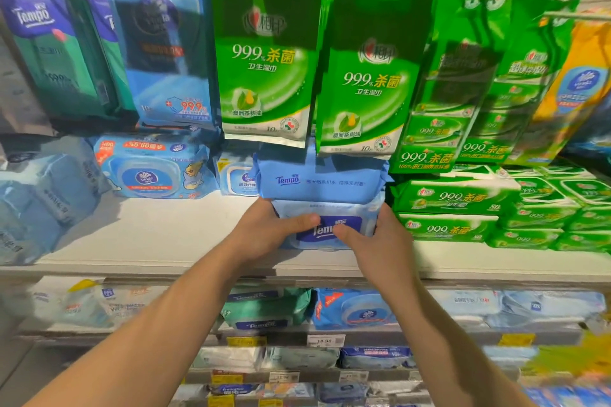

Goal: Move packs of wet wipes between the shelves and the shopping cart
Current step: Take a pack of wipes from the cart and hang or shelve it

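The pack [330, 225] lay flat on the white shelf [165, 241], its long axis running left to right and its lidded face turned toward the camera, the dark blue label reading "Tempo". The left hand [264, 231] gripped its left end, thumb curled over the label; the right hand [373, 238] gripped its right end, thumb likewise on top, fingers hidden behind. A second blue pack [320, 178] sat directly on it, side outward, printed "Tempo" with small Chinese text. Just right stood stacked green packs [453, 211] marked "999". Above hung green pouches [267, 53] reading "999% 杀菌 卫生湿巾". To the left lay a blue Vinda pack [148, 168], upside down. Lower down, a price tag [325, 340] read "18.90".
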Available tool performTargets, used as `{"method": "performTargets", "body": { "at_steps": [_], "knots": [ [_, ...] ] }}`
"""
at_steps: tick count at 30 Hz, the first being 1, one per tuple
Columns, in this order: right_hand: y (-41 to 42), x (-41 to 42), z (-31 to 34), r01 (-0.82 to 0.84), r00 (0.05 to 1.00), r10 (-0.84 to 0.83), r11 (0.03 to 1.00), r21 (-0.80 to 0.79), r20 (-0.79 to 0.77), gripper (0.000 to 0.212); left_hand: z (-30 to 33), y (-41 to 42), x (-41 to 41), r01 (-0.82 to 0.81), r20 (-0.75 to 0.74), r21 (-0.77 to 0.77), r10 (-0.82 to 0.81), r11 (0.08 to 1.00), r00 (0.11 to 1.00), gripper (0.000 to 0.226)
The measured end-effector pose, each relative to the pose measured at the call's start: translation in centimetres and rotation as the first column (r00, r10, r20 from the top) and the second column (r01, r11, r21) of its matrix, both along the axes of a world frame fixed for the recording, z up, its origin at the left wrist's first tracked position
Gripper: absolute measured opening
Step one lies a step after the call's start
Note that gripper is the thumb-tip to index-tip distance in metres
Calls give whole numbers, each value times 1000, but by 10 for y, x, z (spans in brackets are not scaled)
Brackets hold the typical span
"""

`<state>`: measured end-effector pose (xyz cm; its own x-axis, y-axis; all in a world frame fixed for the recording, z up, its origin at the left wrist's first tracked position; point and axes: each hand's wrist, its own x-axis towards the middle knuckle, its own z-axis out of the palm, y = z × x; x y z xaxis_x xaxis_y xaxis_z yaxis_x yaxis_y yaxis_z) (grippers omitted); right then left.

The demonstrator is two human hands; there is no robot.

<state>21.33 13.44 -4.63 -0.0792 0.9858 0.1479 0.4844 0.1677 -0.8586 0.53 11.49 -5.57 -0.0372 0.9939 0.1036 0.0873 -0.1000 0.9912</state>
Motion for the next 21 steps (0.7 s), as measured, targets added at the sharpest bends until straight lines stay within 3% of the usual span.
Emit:
{"method": "performTargets", "body": {
  "at_steps": [5, 7, 11, 14, 17, 21],
  "knots": [
    [3, -3, 4, -11, 1000, 11, 1000, 2, 9, 60, 2, -1, 1, -55, -37, 14, 56, 998, 998, 56],
    [2, -1, 1, -8, 1000, 9, 1000, 27, -15, 68, 2, -4, 1, -130, -64, 51, 134, 990, 989, 71],
    [-4, -1, -4, 105, 993, -94, 981, 164, -71, 87, 11, -13, 5, -295, 32, 88, 293, 951, 955, 106],
    [-14, -5, 5, 170, 985, -155, 933, 318, -75, 74, 17, -16, 1, -336, 1, 144, 339, 931, 941, 123],
    [-11, -7, 14, 176, 984, -172, 926, 333, -41, 54, 20, -16, 2, -360, -77, 154, 374, 920, 924, 106],
    [-2, -9, 22, 184, 981, -195, 934, 305, 7, 37, 22, -17, 10, -410, -75, 168, 427, 896, 901, 75]
  ]
}}
